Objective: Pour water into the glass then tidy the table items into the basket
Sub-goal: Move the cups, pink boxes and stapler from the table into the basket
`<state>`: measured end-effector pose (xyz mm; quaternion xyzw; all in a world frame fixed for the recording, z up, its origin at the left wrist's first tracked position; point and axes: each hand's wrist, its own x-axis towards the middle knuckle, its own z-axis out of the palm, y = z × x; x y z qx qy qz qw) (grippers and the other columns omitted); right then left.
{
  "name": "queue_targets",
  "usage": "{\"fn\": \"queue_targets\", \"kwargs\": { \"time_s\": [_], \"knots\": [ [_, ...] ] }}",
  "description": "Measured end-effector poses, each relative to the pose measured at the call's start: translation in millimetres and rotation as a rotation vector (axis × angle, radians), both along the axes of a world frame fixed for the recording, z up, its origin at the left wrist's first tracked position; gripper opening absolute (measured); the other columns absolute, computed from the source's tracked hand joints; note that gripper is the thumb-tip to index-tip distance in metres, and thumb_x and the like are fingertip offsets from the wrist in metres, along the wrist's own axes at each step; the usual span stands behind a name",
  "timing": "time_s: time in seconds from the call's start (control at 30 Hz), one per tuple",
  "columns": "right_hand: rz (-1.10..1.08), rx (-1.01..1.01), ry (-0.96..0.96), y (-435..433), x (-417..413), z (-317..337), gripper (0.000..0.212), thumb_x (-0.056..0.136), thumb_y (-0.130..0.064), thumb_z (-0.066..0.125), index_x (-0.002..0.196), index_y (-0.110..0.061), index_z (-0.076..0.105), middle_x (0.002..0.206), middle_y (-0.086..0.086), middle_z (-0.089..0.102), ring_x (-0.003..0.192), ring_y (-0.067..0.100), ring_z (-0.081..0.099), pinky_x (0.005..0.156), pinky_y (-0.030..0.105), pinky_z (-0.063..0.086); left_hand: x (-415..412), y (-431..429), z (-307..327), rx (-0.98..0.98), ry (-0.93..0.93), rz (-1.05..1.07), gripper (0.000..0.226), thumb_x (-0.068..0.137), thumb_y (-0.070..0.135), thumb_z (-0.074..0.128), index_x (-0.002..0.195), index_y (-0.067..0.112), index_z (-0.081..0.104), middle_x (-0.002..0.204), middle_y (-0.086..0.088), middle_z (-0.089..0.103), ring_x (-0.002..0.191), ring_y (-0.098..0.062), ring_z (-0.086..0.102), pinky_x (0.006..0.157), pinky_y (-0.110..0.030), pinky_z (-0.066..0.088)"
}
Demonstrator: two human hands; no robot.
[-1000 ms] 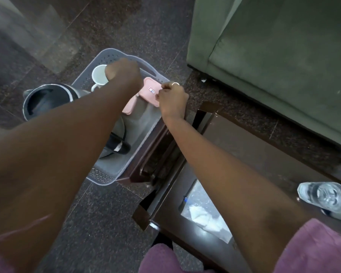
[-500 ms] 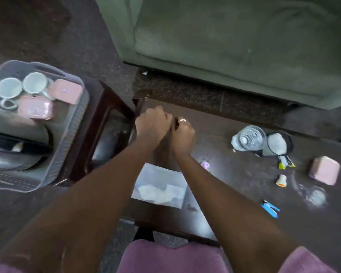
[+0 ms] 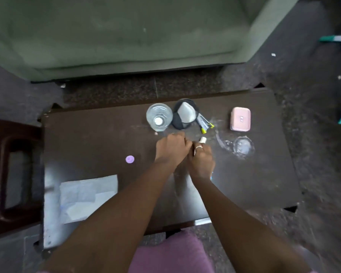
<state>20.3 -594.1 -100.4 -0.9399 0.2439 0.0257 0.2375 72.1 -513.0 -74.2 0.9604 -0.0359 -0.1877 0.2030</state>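
Glass (image 3: 159, 117) beyond left hand (image 3: 172, 147) and right hand (image 3: 202, 159), fists touching.

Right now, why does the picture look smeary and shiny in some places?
In the head view, the dark wooden table has motion blur at its left edge, pale glare washes over the white paper sheet, and wide-angle distortion bends the table edges; the clear drinking glass stays fairly sharp.

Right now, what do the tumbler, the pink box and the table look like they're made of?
Tumbler: clear glass or plastic; see-through with bright glints. Pink box: likely matte plastic; smooth, rounded corners. Table: dark polished wood or laminate; glossy reflections.
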Motion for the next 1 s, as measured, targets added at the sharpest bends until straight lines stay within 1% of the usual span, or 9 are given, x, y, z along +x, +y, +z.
{"fn": "queue_targets", "kwargs": {
  "time_s": [0.13,0.23,0.33,0.4,0.5,0.6,0.7,0.8,1.0],
  "knots": [
    [-0.086,-0.058,-0.148,-55.9,9.6,1.2,0.014,0.08,-0.007,0.059,0.087,0.002,0.068,0.088,0.024,0.064,0.086,0.041,0.059,0.068,0.043,0.048,3.7,-50.7,-7.0,0.006,0.031,-0.093,0.031,0.09,0.035,0.044,0.097,0.011,0.062,0.104,-0.016,0.068,0.101,-0.036,0.064,0.08,-0.037,0.05],
    [-0.146,-0.106,-0.123,-99.2,25.4,-4.3,0.017,0.079,-0.005,0.057,0.088,0.007,0.066,0.097,0.027,0.06,0.091,0.043,0.055,0.077,0.046,0.045,13.8,-78.2,-14.9,0.03,0.025,-0.181,0.027,0.089,0.025,0.046,0.106,0.008,0.059,0.108,-0.016,0.065,0.105,-0.035,0.061,0.081,-0.039,0.051],
    [-0.185,-0.125,-0.038,-129.0,42.8,-10.4,0.027,0.084,-0.013,0.055,0.106,0.001,0.063,0.122,0.022,0.051,0.108,0.04,0.046,0.092,0.044,0.037,33.0,-94.3,-28.7,0.147,-0.073,-0.403,0.031,0.091,0.01,0.045,0.122,0.008,0.048,0.12,-0.013,0.057,0.117,-0.028,0.051,0.089,-0.038,0.049],
    [-0.224,-0.101,0.005,-145.4,56.7,-14.0,0.039,0.086,-0.02,0.056,0.122,-0.007,0.055,0.133,0.02,0.041,0.116,0.039,0.039,0.098,0.043,0.034,49.9,-107.8,-36.1,0.206,-0.102,-0.499,0.037,0.091,0.003,0.046,0.128,0.007,0.043,0.126,-0.012,0.052,0.121,-0.027,0.047,0.094,-0.036,0.047],
    [-0.258,-0.07,0.092,-164.5,74.6,-20.7,0.06,0.084,-0.031,0.062,0.138,-0.018,0.038,0.142,0.022,0.028,0.124,0.04,0.032,0.103,0.045,0.033,72.0,-122.9,-44.6,0.309,-0.106,-0.595,0.035,0.094,0.006,0.045,0.129,0.007,0.042,0.132,-0.013,0.047,0.126,-0.028,0.042,0.101,-0.036,0.04],
    [-0.259,-0.031,0.207,-173.7,86.6,-29.0,0.066,0.083,-0.039,0.063,0.139,-0.02,0.034,0.147,0.021,0.021,0.129,0.04,0.027,0.103,0.049,0.034,85.3,-123.4,-53.2,0.449,-0.055,-0.64,0.042,0.095,0.014,0.045,0.135,0.007,0.038,0.144,-0.015,0.037,0.138,-0.031,0.028,0.116,-0.04,0.022],
    [-0.256,0.036,0.307,-178.3,94.1,-36.5,0.068,0.083,-0.042,0.062,0.139,-0.018,0.033,0.145,0.02,0.024,0.13,0.04,0.028,0.101,0.051,0.035,90.3,-129.0,-60.5,0.543,-0.018,-0.704,0.045,0.097,0.016,0.041,0.14,0.007,0.033,0.147,-0.015,0.036,0.141,-0.032,0.025,0.121,-0.041,0.012],
    [-0.27,0.122,0.296,-180.5,96.5,-39.8,0.072,0.083,-0.03,0.064,0.141,-0.013,0.025,0.13,0.021,0.039,0.122,0.04,0.038,0.095,0.049,0.04,87.0,-136.8,-67.2,0.611,0.009,-0.77,0.049,0.097,0.011,0.04,0.144,0.005,0.027,0.146,-0.014,0.039,0.139,-0.03,0.031,0.122,-0.04,0.005],
    [-0.348,0.132,0.278,-190.7,84.8,-37.8,0.08,0.071,-0.017,0.072,0.136,-0.007,0.026,0.127,0.021,0.041,0.116,0.042,0.041,0.094,0.045,0.041,85.9,-134.9,-67.3,0.557,-0.006,-0.786,0.045,0.097,0.01,0.04,0.141,0.008,0.03,0.143,-0.014,0.042,0.134,-0.029,0.039,0.121,-0.039,0.008]
  ]
}}
